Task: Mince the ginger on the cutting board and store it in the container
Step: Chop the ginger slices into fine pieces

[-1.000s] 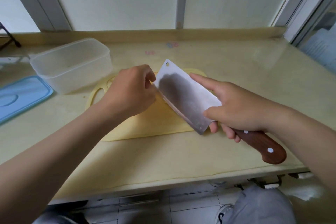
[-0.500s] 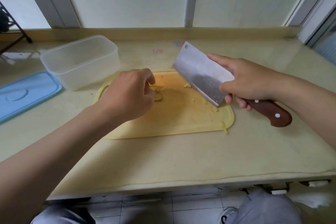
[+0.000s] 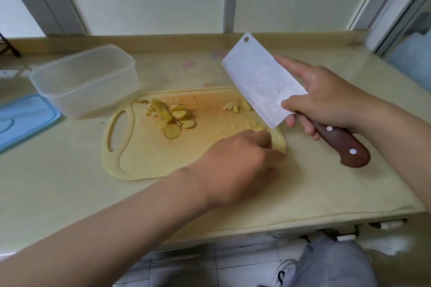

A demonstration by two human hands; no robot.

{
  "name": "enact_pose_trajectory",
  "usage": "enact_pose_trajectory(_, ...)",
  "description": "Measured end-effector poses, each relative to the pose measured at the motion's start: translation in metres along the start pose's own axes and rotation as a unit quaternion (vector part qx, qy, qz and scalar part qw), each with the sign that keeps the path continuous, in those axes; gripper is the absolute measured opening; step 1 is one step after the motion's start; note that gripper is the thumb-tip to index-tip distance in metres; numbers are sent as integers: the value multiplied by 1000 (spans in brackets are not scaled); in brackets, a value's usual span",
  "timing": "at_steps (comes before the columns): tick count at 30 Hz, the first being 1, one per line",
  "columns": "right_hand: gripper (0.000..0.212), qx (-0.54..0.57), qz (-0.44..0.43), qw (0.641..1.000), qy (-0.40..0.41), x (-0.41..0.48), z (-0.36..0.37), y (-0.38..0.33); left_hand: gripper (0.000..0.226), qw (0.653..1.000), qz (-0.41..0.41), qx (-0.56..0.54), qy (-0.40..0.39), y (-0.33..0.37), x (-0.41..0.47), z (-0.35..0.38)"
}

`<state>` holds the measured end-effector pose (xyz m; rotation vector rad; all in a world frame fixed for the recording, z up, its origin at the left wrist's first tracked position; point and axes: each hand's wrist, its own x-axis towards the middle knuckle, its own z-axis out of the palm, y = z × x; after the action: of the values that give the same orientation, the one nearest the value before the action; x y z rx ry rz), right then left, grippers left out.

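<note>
- Now your left hand (image 3: 235, 165) has left the pale ginger slices (image 3: 172, 116) on the yellow plastic cutting board (image 3: 149, 158) for its right corner; grip unclear.
- Your right hand (image 3: 326, 98) still clamps the wooden-handled steel cleaver (image 3: 261, 79).

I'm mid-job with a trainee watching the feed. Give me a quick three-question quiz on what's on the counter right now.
1. True or false: the blue lid is on the container.
2. Which hand holds the cleaver? A) the left B) the right C) neither
3. Fill in: the biggest pile of ginger slices lies near the cutting board's ____ hole.
Key: 1 false, the lid lies flat beside the container; 2 B, the right hand grips the handle; 3 handle.
</note>
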<state>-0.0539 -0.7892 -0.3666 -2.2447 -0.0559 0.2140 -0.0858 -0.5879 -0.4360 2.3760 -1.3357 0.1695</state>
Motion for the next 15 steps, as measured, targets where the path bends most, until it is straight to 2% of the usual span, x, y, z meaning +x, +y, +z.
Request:
enact_pose_trajectory(4, 90, 14, -7, 999, 33, 0, -7, 5, 35, 998, -4, 53, 28, 3, 11, 13)
enact_pose_trajectory(7, 90, 19, -9, 999, 40, 1, -9, 9, 14, 997, 2, 70, 36, -1, 12, 18)
enact_pose_trajectory(11, 89, 33, -4, 998, 50, 1, -9, 14, 12, 998, -24, 55, 30, -15, 18, 9)
enact_pose_trajectory(12, 90, 34, -2, 998, 52, 2, -10, 15, 7, 998, -38, 41, 41, -20, 22, 3)
enact_pose_trajectory(15, 90, 34, 0, 998, 60, 2, -12, 16, 19, 984, -142, -24, 106, -39, 37, -16)
